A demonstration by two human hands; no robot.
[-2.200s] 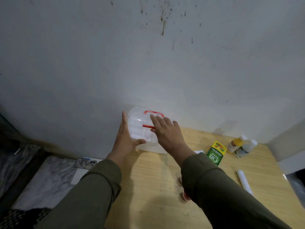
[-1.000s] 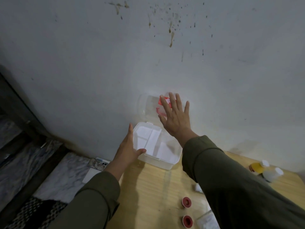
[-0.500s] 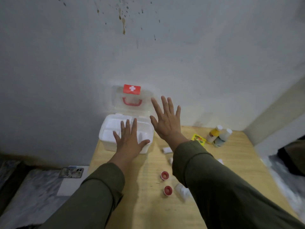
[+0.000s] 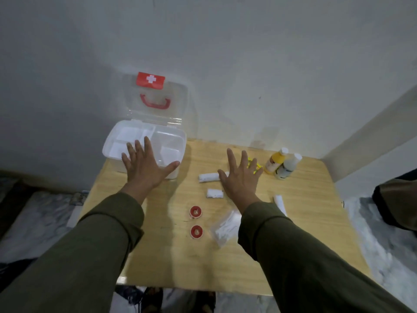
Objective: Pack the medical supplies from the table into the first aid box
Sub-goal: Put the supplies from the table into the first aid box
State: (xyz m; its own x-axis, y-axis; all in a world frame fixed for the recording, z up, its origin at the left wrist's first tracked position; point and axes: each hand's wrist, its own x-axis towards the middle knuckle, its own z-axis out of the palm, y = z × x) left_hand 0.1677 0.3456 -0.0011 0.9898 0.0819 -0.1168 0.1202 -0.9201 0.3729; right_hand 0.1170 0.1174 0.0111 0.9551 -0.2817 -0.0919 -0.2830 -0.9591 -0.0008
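First aid box (image 4: 173, 141): open at ten o'clock on our table (image 4: 158, 263), clear lid (image 4: 178, 102) upright against the wall. Our left hand (image 4: 146, 168), fingers spread, hovers at its near rim. Our right hand (image 4: 240, 179), spread and empty, hangs over a gauze roll (image 4: 208, 177). Two bottles (image 4: 281, 164) at two o'clock; two red tape rolls (image 4: 195, 221) centre.

A single head-worn wide-angle view looks forward and steeply down over the tabletop (image 4: 158, 256), close enough that both sleeves fill the 6 o'clock edge. It faces a wall at 12 o'clock; floor shows past the table at 3 and 9 o'clock.
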